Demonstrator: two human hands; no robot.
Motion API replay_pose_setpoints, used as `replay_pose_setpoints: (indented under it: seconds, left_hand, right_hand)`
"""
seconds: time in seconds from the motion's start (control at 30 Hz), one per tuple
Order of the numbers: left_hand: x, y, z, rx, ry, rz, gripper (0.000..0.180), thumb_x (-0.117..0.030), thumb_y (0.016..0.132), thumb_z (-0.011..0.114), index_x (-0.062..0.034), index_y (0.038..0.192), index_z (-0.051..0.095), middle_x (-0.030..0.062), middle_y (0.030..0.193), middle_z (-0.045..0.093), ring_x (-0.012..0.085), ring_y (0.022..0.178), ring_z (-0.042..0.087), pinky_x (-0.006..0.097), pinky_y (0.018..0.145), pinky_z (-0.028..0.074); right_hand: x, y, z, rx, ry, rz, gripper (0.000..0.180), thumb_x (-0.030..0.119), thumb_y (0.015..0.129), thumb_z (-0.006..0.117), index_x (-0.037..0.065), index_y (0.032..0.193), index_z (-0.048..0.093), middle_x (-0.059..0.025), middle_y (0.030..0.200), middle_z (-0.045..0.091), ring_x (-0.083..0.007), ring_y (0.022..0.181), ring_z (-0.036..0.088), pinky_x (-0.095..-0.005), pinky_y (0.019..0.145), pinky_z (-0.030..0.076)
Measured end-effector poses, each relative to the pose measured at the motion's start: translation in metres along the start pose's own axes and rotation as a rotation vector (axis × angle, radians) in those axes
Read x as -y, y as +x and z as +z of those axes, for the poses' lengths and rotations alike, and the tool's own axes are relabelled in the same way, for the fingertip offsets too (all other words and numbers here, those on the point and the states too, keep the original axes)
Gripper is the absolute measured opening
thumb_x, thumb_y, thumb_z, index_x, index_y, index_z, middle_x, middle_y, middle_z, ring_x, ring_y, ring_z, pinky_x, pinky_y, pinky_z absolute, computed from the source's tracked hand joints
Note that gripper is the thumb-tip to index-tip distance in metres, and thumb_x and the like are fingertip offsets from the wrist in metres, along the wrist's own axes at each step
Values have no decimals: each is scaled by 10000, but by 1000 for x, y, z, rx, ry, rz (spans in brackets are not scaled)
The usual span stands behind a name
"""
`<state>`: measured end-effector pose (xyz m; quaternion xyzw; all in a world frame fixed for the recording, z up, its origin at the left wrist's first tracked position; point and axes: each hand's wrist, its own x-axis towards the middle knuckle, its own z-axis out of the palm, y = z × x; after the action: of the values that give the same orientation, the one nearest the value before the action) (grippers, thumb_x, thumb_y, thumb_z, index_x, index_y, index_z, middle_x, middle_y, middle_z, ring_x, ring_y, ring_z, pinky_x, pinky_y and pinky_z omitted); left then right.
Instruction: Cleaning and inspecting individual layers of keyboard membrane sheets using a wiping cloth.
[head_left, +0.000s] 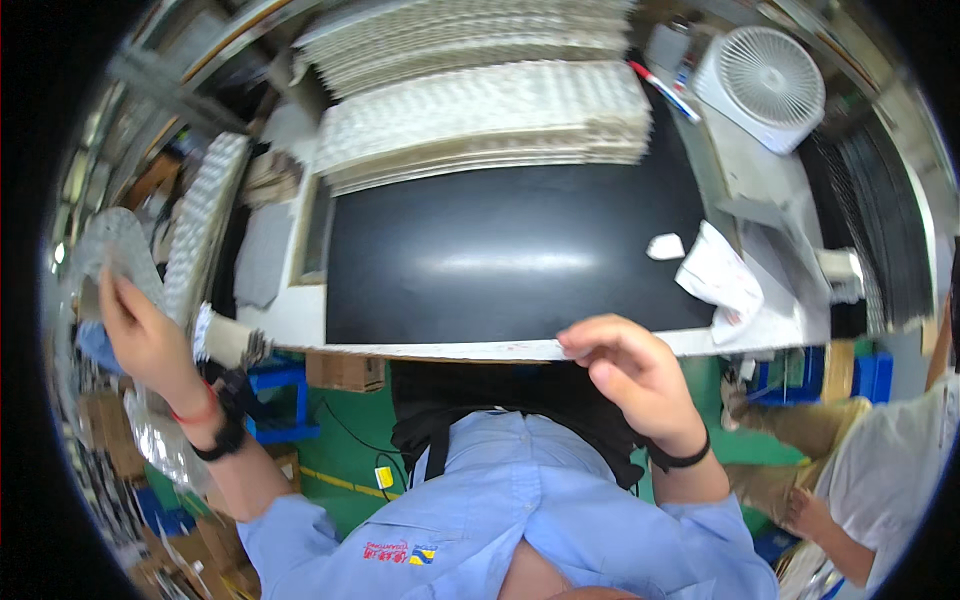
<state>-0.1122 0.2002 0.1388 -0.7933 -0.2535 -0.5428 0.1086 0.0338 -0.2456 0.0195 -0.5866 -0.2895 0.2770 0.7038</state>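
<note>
Out at the left, my left hand is raised with its fingers closed on a clear plastic bag. The bag's film shows above the fingertips and again below the wrist, and its far side is blurred. My right hand is over the front edge of the black work mat. Its fingers are bent, the thumb stands apart, and nothing shows between them. Across the back of the mat lie stacks of pale, bumpy-textured panels.
A white fan stands back right, near a red-and-blue marker. Crumpled white paper lies at the mat's right. More bumpy panels stand at the left. A co-worker is at the lower right. Cardboard boxes sit below.
</note>
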Motion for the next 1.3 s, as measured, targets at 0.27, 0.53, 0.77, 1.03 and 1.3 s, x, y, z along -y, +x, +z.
replay_pose_setpoints:
  seconds: [0.27, 0.53, 0.77, 1.03, 1.3]
  left_hand:
    - [-147, -144, 14, 1030, -722, 317, 409, 141, 855, 498, 10, 1210, 653, 189, 1280, 643, 372, 1251, 574, 435, 1068, 420]
    - [-156, -139, 8, 1049, -634, 454, 334, 88, 870, 568, 3, 1175, 675, 163, 1325, 615, 349, 1240, 542, 424, 1066, 402]
    - [-159, -132, 8, 1133, -692, 377, 266, -4, 831, 671, 5, 1097, 662, 175, 1288, 569, 355, 1183, 528, 421, 1028, 408]
    - [-185, -129, 28, 1098, -981, 66, 425, 17, 895, 596, 5, 1319, 563, 132, 1122, 577, 210, 999, 574, 306, 901, 455]
    - [-233, -126, 48, 1481, -1276, -252, 506, 11, 937, 495, -44, 1439, 468, 17, 712, 565, 85, 662, 544, 230, 630, 447]
  right_hand:
    - [-10, 2, -14, -378, 382, 160, 602, 449, 1071, 388, -6, 1464, 359, -208, 1297, 577, -243, 1084, 635, -364, 842, 570]
    - [-8, -6, -25, -415, 342, 212, 623, 407, 1077, 392, -34, 1506, 302, -196, 1275, 604, -242, 1043, 655, -359, 815, 575]
    - [-8, 0, -26, -474, 144, 200, 510, 97, 1002, 566, -43, 1459, 391, -144, 1171, 648, -153, 959, 659, -279, 781, 555]
    - [-16, 19, -13, -483, 117, 114, 492, -20, 897, 666, -51, 1355, 488, -99, 934, 684, -129, 830, 671, -251, 733, 534]
    - [-9, 25, -8, -486, 32, 156, 581, -24, 851, 739, -63, 1359, 458, -73, 856, 671, -85, 777, 638, -201, 695, 501]
